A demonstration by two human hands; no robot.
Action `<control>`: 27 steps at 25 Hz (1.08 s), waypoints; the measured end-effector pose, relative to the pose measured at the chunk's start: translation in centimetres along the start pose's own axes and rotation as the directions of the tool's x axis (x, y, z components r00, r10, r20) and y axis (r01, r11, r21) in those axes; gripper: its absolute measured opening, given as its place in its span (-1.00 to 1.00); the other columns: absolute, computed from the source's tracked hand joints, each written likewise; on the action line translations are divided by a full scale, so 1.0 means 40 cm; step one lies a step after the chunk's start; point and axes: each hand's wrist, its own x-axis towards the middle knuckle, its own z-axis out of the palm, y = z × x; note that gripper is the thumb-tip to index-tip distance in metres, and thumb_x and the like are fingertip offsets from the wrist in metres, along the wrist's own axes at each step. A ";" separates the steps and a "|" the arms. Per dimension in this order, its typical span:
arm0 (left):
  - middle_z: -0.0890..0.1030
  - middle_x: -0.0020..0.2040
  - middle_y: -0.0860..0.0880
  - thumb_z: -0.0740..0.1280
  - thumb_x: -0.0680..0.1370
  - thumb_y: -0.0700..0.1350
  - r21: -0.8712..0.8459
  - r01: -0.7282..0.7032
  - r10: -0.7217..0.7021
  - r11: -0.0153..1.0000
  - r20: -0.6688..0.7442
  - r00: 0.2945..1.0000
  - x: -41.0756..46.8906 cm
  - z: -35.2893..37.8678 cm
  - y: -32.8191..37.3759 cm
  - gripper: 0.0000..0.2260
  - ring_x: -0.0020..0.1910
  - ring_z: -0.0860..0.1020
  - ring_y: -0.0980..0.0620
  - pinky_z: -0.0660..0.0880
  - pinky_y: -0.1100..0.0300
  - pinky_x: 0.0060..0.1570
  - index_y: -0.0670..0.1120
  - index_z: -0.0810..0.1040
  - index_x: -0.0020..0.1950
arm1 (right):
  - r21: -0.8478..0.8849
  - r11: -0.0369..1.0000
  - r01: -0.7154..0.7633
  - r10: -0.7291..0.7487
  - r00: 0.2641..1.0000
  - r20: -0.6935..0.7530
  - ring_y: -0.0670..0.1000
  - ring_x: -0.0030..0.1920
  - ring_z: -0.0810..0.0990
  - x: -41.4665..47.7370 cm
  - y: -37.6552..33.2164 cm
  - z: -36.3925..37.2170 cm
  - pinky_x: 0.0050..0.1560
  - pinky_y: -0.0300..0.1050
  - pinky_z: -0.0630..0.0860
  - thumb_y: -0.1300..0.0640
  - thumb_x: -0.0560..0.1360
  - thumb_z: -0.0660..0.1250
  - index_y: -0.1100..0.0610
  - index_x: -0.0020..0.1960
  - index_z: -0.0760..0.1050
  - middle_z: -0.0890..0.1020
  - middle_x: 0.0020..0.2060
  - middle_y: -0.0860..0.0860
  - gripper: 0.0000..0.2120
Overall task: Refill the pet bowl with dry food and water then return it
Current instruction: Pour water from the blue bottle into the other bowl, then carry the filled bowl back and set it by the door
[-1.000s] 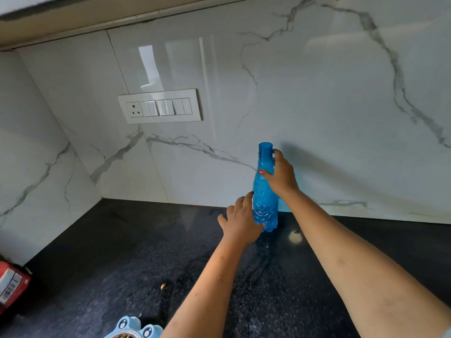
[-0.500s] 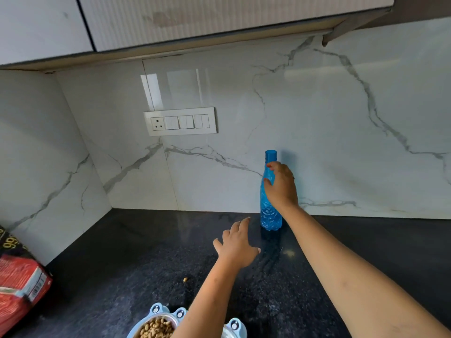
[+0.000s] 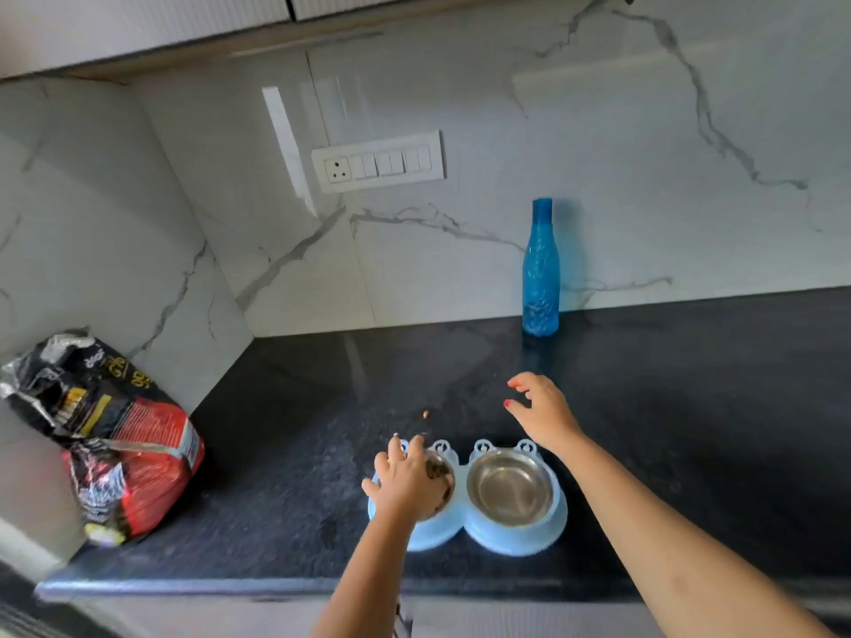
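While the bottle is standing behind the pet bowl, left hand is spreading empty over its food side, right hand hovering slack-fingered, empty, just behind.

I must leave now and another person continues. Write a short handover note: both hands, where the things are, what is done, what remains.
Left hand: open, lying over the left dish of the pet bowl.
Right hand: open and empty, in the air just beyond the right dish.
Things: pet bowl near the front edge of the counter; blue bottle upright by the back wall; food bag at the left.
Done: kibble is in the left dish.
Left: I cannot tell if the right dish holds water; check, then return the bowl.
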 end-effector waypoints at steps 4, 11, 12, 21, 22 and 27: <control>-0.01 0.58 -0.06 0.27 0.32 0.46 -0.186 0.041 -0.064 0.982 -0.114 0.991 -0.053 0.028 -0.079 -0.08 0.52 0.05 -0.13 0.11 -0.21 0.38 0.19 -0.10 0.52 | 0.035 0.985 -0.168 0.165 0.985 0.058 0.12 0.35 0.39 -0.144 0.061 0.037 0.34 0.10 0.37 -0.17 0.50 0.31 0.03 0.39 0.36 0.44 0.33 0.08 -0.46; 0.13 0.53 0.02 0.48 0.04 0.43 -0.242 -0.017 0.013 0.970 -0.017 1.000 -0.071 0.043 -0.134 0.28 0.48 0.21 -0.08 0.19 -0.25 0.31 0.18 -0.28 0.50 | -0.192 0.963 -0.191 0.230 0.950 0.211 0.16 0.52 0.07 -0.285 0.062 0.056 0.39 0.15 0.24 -0.49 0.07 0.41 -0.16 0.53 -0.27 0.04 0.55 -0.04 0.28; 0.12 0.53 0.01 0.51 0.04 0.39 -0.242 -0.018 0.012 0.970 -0.025 1.000 -0.072 0.044 -0.135 0.30 0.48 0.20 -0.08 0.20 -0.24 0.32 0.18 -0.30 0.50 | -0.244 0.956 -0.163 0.217 0.952 0.215 0.15 0.51 0.07 -0.294 0.059 0.061 0.38 0.14 0.26 -0.48 0.06 0.42 -0.15 0.53 -0.30 0.03 0.55 -0.03 0.31; 0.15 0.51 0.00 0.55 0.06 0.33 -0.342 -0.050 0.004 0.938 -0.134 0.991 -0.106 0.061 -0.140 0.27 0.47 0.20 -0.07 0.23 -0.23 0.33 0.18 -0.25 0.50 | -0.367 0.922 -0.122 0.193 0.967 0.164 0.17 0.47 0.18 -0.309 0.043 0.088 0.28 0.10 0.41 -0.31 0.07 0.55 -0.20 0.49 -0.38 0.05 0.49 0.04 0.36; 0.15 0.51 -0.01 0.55 0.07 0.32 -0.353 -0.055 0.004 0.934 -0.143 0.990 -0.110 0.064 -0.142 0.26 0.47 0.20 -0.08 0.23 -0.23 0.33 0.17 -0.24 0.50 | -0.357 0.926 -0.118 0.189 0.967 0.172 0.17 0.47 0.17 -0.308 0.043 0.086 0.27 0.10 0.40 -0.28 0.07 0.56 -0.20 0.49 -0.38 0.05 0.48 0.02 0.36; 0.20 0.43 -0.01 0.57 0.10 0.27 -0.420 -0.083 -0.006 0.904 -0.206 0.979 -0.138 0.082 -0.162 0.17 0.42 0.24 -0.08 0.25 -0.18 0.32 0.21 -0.14 0.48 | -0.335 0.938 -0.092 0.164 0.968 0.192 0.16 0.47 0.15 -0.311 0.036 0.089 0.30 0.10 0.37 -0.22 0.08 0.60 -0.17 0.51 -0.34 0.06 0.48 0.00 0.36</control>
